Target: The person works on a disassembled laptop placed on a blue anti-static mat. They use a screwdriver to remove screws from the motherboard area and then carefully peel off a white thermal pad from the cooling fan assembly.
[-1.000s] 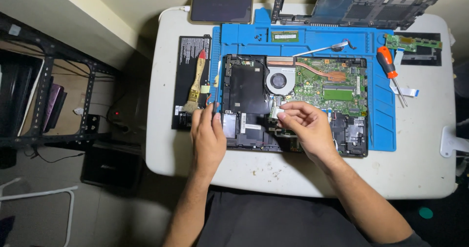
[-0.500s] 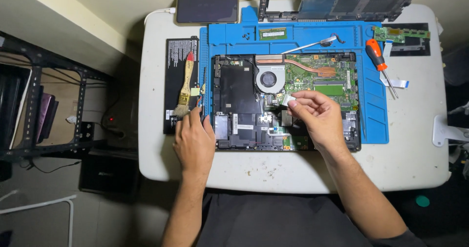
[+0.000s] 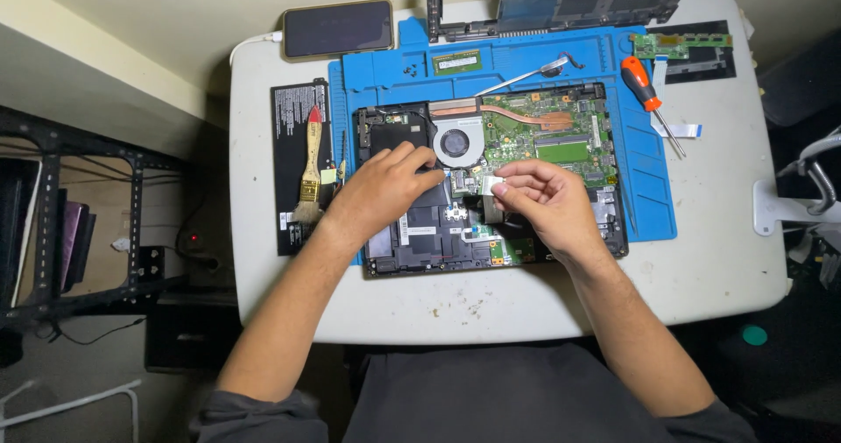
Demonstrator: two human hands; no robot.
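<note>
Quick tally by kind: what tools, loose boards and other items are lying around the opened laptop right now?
Opened laptop base: 1
Hand tools: 2, a paintbrush and an orange-handled screwdriver
Loose circuit boards: 2, a memory stick and a green strip board
Phone: 1
Black battery pack: 1
Blue work mat: 1
Total: 8

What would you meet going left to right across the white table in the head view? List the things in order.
Paintbrush → left hand → cooling fan → right hand → orange-handled screwdriver.
</note>
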